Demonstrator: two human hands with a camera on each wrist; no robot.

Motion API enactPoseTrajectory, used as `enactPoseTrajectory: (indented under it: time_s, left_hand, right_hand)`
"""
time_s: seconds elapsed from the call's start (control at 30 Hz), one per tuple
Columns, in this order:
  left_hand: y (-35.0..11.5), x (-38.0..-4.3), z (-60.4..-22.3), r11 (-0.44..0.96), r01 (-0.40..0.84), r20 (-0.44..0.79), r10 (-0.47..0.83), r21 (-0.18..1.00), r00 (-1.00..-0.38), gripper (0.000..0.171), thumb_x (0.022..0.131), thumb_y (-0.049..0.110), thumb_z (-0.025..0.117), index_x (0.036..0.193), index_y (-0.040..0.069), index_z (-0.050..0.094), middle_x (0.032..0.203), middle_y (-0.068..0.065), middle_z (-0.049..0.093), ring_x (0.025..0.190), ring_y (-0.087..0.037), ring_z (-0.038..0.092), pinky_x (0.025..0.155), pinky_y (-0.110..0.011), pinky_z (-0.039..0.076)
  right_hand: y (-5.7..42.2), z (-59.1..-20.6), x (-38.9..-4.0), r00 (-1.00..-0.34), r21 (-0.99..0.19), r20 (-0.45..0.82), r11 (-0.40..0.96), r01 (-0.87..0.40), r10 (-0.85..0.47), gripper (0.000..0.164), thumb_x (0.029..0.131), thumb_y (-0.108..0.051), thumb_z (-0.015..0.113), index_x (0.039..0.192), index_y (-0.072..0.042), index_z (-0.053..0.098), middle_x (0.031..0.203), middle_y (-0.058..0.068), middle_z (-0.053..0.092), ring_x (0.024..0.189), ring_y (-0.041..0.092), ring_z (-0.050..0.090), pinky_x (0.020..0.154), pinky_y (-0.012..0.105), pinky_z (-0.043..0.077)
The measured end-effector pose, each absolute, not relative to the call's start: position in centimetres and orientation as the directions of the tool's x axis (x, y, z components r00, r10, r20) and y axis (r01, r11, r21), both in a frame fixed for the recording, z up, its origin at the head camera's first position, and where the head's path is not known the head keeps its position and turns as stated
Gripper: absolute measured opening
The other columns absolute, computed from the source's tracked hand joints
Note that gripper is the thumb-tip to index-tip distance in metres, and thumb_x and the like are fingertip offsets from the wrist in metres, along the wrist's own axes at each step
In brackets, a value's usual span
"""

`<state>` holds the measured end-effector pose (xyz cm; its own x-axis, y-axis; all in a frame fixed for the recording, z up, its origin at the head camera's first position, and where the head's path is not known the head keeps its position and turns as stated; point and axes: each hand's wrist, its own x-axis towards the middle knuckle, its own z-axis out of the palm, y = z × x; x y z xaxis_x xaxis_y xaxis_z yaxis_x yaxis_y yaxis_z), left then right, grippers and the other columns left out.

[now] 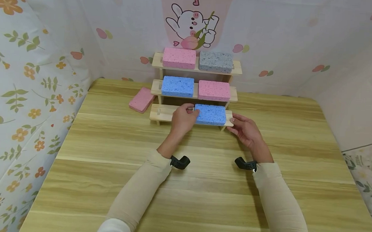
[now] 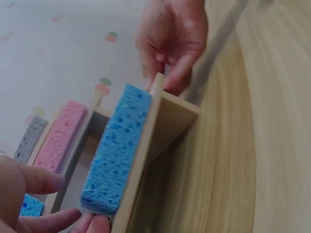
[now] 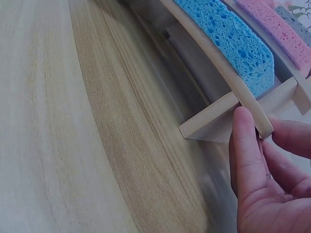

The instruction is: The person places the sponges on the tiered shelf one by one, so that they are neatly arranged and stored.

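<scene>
A blue sponge (image 1: 210, 114) lies on the right part of the bottom tier of a small three-tier wooden shelf (image 1: 164, 112). My left hand (image 1: 183, 120) is at the sponge's left end, its fingertips touching that end while other fingers stay apart from it, as the left wrist view shows. At the tier's right end, my right hand (image 1: 247, 131) pinches the board between thumb and fingers. The right wrist view shows this grip beside the sponge's end. A second blue sponge (image 1: 178, 86) and a pink sponge (image 1: 214, 90) lie on the middle tier.
On the top tier are a pink sponge (image 1: 179, 58) and a grey sponge (image 1: 215, 61). Another pink sponge (image 1: 142, 100) lies on the wooden table (image 1: 207, 200) left of the shelf. A patterned cloth (image 1: 121, 33) hangs close behind.
</scene>
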<state>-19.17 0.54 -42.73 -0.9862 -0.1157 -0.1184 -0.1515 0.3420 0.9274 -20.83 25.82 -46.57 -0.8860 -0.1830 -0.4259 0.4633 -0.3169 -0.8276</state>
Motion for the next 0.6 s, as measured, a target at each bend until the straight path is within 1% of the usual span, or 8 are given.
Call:
enactPoseTrajectory:
  time_s: [0.07,0.13,0.2,0.3,0.37,0.4,0.5,0.6]
  left_hand:
    - [0.1,-19.3,-42.7,0.268,-0.175,-0.151,-0.108,0.947,-0.983,0.035,0.093,0.024,0.066,0.121,0.004,0.066,0.097,-0.008,0.068,0.082,-0.020,0.064,0.069,-0.031,0.049]
    - [-0.4,-19.2,-42.6,0.185,-0.194,-0.179,-0.091,0.963,-0.980,0.033,0.093,0.022,0.066,0.120,0.003,0.066,0.098,-0.010,0.069,0.081,-0.022,0.065,0.066,-0.026,0.050]
    - [-1.0,-19.0,-42.4,0.112,-0.217,-0.209,-0.074,0.970,-0.975,0.033,0.094,0.020,0.065,0.122,0.002,0.065,0.102,-0.014,0.068,0.085,-0.025,0.065,0.071,-0.028,0.053]
    - [-2.1,-18.4,-42.3,0.022,-0.233,-0.232,-0.049,0.972,-0.971,0.035,0.095,0.017,0.062,0.126,0.000,0.062,0.110,-0.020,0.067,0.096,-0.035,0.064,0.083,-0.037,0.055]
    - [-2.8,-18.1,-42.3,-0.022,-0.237,-0.237,-0.053,0.971,-0.970,0.035,0.096,0.014,0.061,0.127,-0.001,0.061,0.113,-0.022,0.066,0.098,-0.037,0.063,0.091,-0.044,0.053]
    - [-3.2,-17.9,-42.4,-0.043,-0.233,-0.236,-0.056,0.971,-0.970,0.035,0.096,0.013,0.060,0.127,-0.002,0.061,0.113,-0.023,0.066,0.099,-0.037,0.063,0.092,-0.045,0.053]
    - [-4.2,-17.4,-42.4,-0.067,-0.216,-0.221,-0.078,0.974,-0.972,0.034,0.096,0.013,0.059,0.127,-0.003,0.061,0.113,-0.023,0.066,0.099,-0.036,0.064,0.091,-0.042,0.054]
    - [-5.2,-17.0,-42.0,-0.075,-0.204,-0.210,-0.091,0.976,-0.973,0.033,0.097,0.015,0.058,0.125,0.000,0.062,0.113,-0.021,0.067,0.101,-0.034,0.065,0.089,-0.039,0.055]
  right_hand:
    - [25.8,-46.5,-20.9,-0.884,-0.827,-0.429,-0.312,0.467,-0.186,0.056,0.098,-0.004,0.055,0.149,0.001,0.033,0.113,0.008,0.060,0.092,0.015,0.066,0.079,0.025,0.056]
    - [25.8,-46.4,-20.9,-0.882,-0.827,-0.433,-0.307,0.471,-0.186,0.056,0.098,-0.004,0.056,0.149,0.001,0.033,0.112,0.007,0.060,0.092,0.015,0.066,0.079,0.025,0.056]
    - [25.8,-46.5,-20.8,-0.882,-0.826,-0.432,-0.310,0.471,-0.189,0.057,0.098,-0.004,0.055,0.149,0.001,0.032,0.112,0.007,0.060,0.092,0.015,0.066,0.079,0.025,0.056]
    - [25.9,-46.5,-20.8,-0.883,-0.824,-0.429,-0.319,0.469,-0.193,0.058,0.098,-0.004,0.055,0.151,0.001,0.030,0.112,0.007,0.060,0.092,0.015,0.066,0.079,0.025,0.056]
    - [25.9,-46.5,-20.8,-0.884,-0.824,-0.425,-0.323,0.466,-0.194,0.058,0.098,-0.004,0.055,0.150,0.001,0.030,0.111,0.007,0.061,0.092,0.015,0.066,0.079,0.025,0.056]
    - [25.9,-46.5,-20.8,-0.885,-0.823,-0.423,-0.324,0.466,-0.196,0.057,0.098,-0.004,0.055,0.150,0.001,0.031,0.111,0.006,0.061,0.092,0.015,0.066,0.079,0.025,0.056]
    - [25.9,-46.5,-20.7,-0.886,-0.824,-0.421,-0.326,0.464,-0.196,0.057,0.098,-0.004,0.055,0.150,0.001,0.032,0.110,0.006,0.062,0.092,0.015,0.066,0.078,0.025,0.057]
    - [25.9,-46.6,-20.8,-0.886,-0.824,-0.423,-0.326,0.463,-0.191,0.056,0.098,-0.004,0.056,0.149,0.001,0.033,0.110,0.006,0.063,0.092,0.015,0.066,0.078,0.025,0.057]
